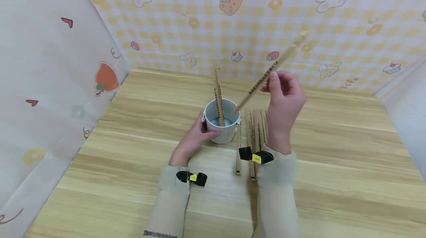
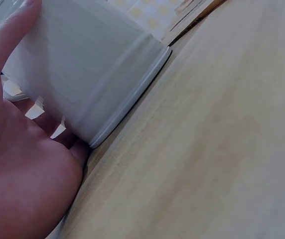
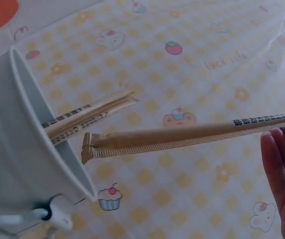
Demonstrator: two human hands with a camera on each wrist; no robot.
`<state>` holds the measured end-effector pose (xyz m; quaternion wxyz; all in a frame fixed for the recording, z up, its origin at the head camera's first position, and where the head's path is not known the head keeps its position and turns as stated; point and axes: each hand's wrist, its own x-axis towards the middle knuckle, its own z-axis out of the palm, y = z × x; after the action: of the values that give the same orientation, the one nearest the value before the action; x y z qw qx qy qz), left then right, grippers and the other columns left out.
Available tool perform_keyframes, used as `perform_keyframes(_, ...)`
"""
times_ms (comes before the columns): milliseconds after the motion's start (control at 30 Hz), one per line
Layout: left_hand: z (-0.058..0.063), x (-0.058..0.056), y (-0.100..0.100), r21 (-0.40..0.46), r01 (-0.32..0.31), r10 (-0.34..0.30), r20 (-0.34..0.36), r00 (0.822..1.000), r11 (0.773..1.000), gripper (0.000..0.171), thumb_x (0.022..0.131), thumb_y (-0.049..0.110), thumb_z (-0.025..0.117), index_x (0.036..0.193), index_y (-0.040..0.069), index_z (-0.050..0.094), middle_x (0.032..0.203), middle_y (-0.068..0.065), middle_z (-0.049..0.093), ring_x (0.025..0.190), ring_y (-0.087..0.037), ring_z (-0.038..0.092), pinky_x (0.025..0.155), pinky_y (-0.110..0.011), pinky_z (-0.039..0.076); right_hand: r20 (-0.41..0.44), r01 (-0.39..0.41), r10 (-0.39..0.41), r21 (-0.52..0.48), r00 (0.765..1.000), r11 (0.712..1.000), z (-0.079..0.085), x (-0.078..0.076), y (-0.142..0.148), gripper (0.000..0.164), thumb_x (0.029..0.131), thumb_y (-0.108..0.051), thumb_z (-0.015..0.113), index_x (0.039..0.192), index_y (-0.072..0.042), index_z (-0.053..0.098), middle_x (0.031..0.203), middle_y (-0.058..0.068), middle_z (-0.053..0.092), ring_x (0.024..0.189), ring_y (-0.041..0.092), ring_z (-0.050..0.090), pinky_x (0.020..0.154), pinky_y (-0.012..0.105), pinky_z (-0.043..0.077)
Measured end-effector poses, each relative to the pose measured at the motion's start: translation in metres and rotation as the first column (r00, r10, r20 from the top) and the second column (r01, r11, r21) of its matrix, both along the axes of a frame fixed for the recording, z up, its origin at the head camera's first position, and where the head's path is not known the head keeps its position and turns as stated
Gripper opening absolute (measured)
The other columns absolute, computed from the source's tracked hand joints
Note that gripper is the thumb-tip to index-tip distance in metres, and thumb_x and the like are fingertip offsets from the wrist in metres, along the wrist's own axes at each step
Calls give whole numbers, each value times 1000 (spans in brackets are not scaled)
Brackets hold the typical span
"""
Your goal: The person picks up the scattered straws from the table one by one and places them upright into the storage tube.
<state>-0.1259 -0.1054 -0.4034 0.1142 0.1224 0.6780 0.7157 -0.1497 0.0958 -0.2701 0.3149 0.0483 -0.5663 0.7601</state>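
A small white metal bucket [image 1: 223,134] stands upright on the table. My left hand [image 1: 194,136] grips its left side, thumb across the front and fingers round the wall near the base, as the left wrist view shows. Inside lean two paper-wrapped straws [image 1: 217,97], their upper ends well above the rim. My right hand [image 1: 286,93] pinches another wrapped straw [image 1: 263,79] between thumb and fingers, tilted up to the right. Its lower end is right at the bucket's right rim in the head view; in the right wrist view that crimped end [image 3: 87,148] overlaps the bucket's mouth.
Several more wrapped straws [image 1: 252,138] lie side by side right of the bucket, partly hidden under my right wrist. One straw [image 1: 238,153] lies a little apart from them. Behind the wooden table [image 1: 349,164] hangs a yellow checked backdrop [image 1: 186,1].
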Motion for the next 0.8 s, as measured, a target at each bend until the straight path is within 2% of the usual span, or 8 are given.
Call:
perform_keyframes(167,-2,0,0,-1,1,-1,-4,1000,1000,87,76,11,69,142,19,13,143,-18,20,131,-30,19,106,-40,18,42,-2,-4,132,999,991,-8,-5,-4,16,82,-9,64,85,6,61,78,14,58,63,25,55,62,29,52)
perform_keyframes(300,-1,-1,0,8,2,-2,-2,1000,1000,87,76,10,69,142,20,14,143,-17,20,131,-29,19,106,-38,18,107,-35,4,286,994,958,-24,-15,-7,21,82,-20,64,89,0,62,81,10,60,66,23,57,64,28,52)
perform_keyframes(367,-1,-1,0,12,4,-3,-7,1000,1000,87,76,10,69,143,20,13,143,-17,20,131,-30,20,106,-39,19,135,-53,3,367,991,929,-34,-21,-9,24,83,-25,63,90,-3,63,81,7,61,67,21,58,63,27,52)
perform_keyframes(467,-1,-1,0,11,3,-2,-10,1000,1000,88,76,11,69,143,20,13,142,-18,19,131,-31,20,106,-39,19,147,-68,-5,489,989,870,-46,-28,-13,28,83,-31,61,92,-4,64,81,4,63,67,15,60,62,25,52)
perform_keyframes(600,-9,-4,-1,0,-9,9,-1,1000,1000,89,74,15,72,142,26,15,143,-14,21,131,-28,22,106,-38,20,138,-70,-23,631,990,773,-58,-33,-20,28,84,-32,60,91,-5,65,81,3,65,69,12,60,63,24,51)
perform_keyframes(700,-19,-7,-1,-7,-18,18,-6,1000,1000,88,73,19,73,141,31,17,143,-10,23,130,-24,24,105,-36,21,167,-94,-33,696,985,712,-65,-35,-23,25,84,-31,60,91,-7,66,81,2,66,72,10,59,63,23,50)
perform_keyframes(800,-24,-9,-2,-14,-22,22,-12,1000,1000,88,73,20,73,140,33,17,143,-8,23,130,-22,23,105,-35,21,234,-151,-33,720,972,678,-69,-36,-25,24,85,-32,59,92,-10,66,83,0,65,74,9,57,64,22,49)
